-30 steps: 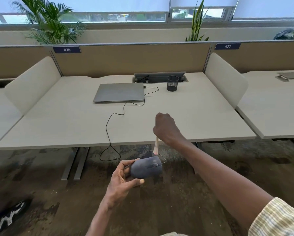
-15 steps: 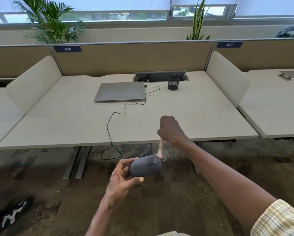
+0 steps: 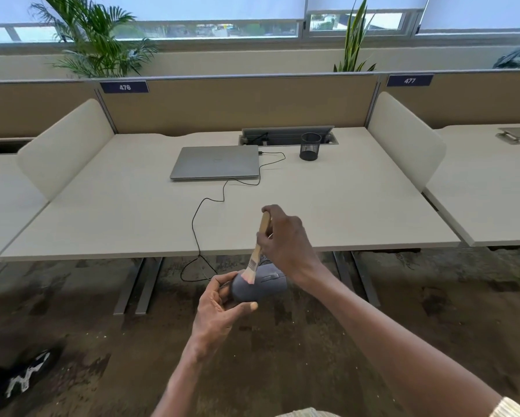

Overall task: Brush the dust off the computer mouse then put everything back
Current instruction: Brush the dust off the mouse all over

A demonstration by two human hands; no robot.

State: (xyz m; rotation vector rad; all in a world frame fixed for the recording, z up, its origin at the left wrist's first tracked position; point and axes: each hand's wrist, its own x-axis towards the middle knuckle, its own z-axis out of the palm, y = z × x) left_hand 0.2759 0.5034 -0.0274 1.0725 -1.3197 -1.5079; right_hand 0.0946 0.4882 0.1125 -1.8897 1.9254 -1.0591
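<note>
A grey computer mouse (image 3: 260, 285) is held in the air in front of the desk's near edge, over the floor. My left hand (image 3: 219, 308) grips it from the left and below. My right hand (image 3: 286, 242) is closed on a small wooden-handled brush (image 3: 257, 251), held nearly upright just above the mouse. The pale bristles touch the mouse's rear, left part. The mouse's black cable (image 3: 198, 236) runs up over the desk edge towards the laptop.
A closed silver laptop (image 3: 216, 162) lies at the back of the beige desk (image 3: 358, 212), with a black mesh pen cup (image 3: 310, 146) to its right. Curved white side dividers (image 3: 403, 139) flank the desk. Desk legs (image 3: 141, 284) and dark floor lie below.
The brush has swept from the mouse's front, right end towards its rear, left end. My right hand rose and tilted so the handle shows. The mouse stays in my left hand.
</note>
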